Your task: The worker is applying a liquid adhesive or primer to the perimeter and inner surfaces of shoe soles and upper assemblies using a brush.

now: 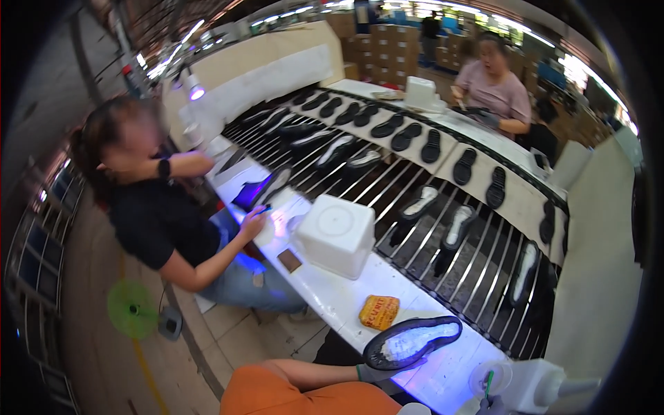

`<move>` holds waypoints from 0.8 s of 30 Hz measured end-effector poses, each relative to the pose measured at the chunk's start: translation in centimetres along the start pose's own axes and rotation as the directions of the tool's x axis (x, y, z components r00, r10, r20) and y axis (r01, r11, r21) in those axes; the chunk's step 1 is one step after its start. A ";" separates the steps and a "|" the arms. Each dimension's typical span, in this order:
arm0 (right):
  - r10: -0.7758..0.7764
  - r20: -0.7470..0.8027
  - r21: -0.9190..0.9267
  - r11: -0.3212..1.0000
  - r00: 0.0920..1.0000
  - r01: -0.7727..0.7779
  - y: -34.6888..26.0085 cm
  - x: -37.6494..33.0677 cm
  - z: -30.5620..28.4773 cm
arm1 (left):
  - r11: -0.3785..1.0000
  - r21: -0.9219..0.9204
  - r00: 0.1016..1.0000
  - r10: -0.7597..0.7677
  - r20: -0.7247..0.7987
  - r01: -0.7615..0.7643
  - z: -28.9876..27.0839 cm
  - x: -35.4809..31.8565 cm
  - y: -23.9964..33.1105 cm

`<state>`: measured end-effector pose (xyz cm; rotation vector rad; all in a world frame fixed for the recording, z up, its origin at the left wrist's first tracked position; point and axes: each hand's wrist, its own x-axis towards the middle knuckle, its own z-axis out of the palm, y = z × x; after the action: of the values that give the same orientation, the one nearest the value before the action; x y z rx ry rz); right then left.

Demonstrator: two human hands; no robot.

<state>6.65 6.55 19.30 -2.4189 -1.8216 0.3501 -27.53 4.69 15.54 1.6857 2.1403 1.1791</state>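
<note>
At the table's near end, my left hand (377, 373), in a grey glove, grips the edge of a black shoe sole (375, 355). Its whitish inner side faces up, tilted over the white tabletop. Farther right, at the lower edge, my right hand (492, 405) is gloved too and closed around a thin green-handled brush (488, 382). The brush's tip is down in a round whitish cup (477, 379), so its bristles are hidden. Against the cup stands a white plastic bottle (532, 389) with a spout. A yellow-orange printed block or tin (379, 312) lies just beyond the sole.
A rod conveyor (443, 266) carries several black soles beyond the white table. A white box-shaped tub (337, 232) and a small brown piece (289, 261) stand on the table. One co-worker (173, 207) sits at left by a purple lamp (196, 91); another (494, 86) works across the conveyor.
</note>
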 end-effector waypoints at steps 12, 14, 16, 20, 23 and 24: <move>-0.041 0.098 0.187 0.982 0.994 0.022 0.7 1.1 0.2 | 0.983 0.072 0.979 -0.159 -0.127 0.169 -0.6 -1.4 -1.1; 0.004 0.116 0.181 0.983 0.993 -0.025 -0.6 0.5 -0.7 | 0.981 0.079 0.977 -0.166 -0.130 0.177 -0.9 -1.6 -1.4; 0.024 0.129 0.170 0.984 0.991 -0.046 -0.2 0.4 -0.8 | 0.978 0.087 0.975 -0.176 -0.133 0.189 -1.1 -2.2 -1.5; -0.029 0.080 0.230 0.973 0.996 0.010 0.6 0.5 0.0 | 0.975 0.104 0.973 -0.178 -0.146 0.194 -1.1 -2.1 -1.5; -0.037 0.063 0.146 0.989 0.997 0.027 0.6 0.7 0.1 | 0.974 0.119 0.973 -0.176 -0.150 0.195 -1.4 -2.2 -1.8; -0.056 0.068 0.138 0.989 0.996 0.046 0.8 0.7 0.0 | 0.973 0.122 0.973 -0.178 -0.150 0.197 -1.2 -2.2 -1.8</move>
<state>7.55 7.02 19.06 -2.2925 -1.8193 0.5454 -28.79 2.05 14.46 1.4482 2.4531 1.1494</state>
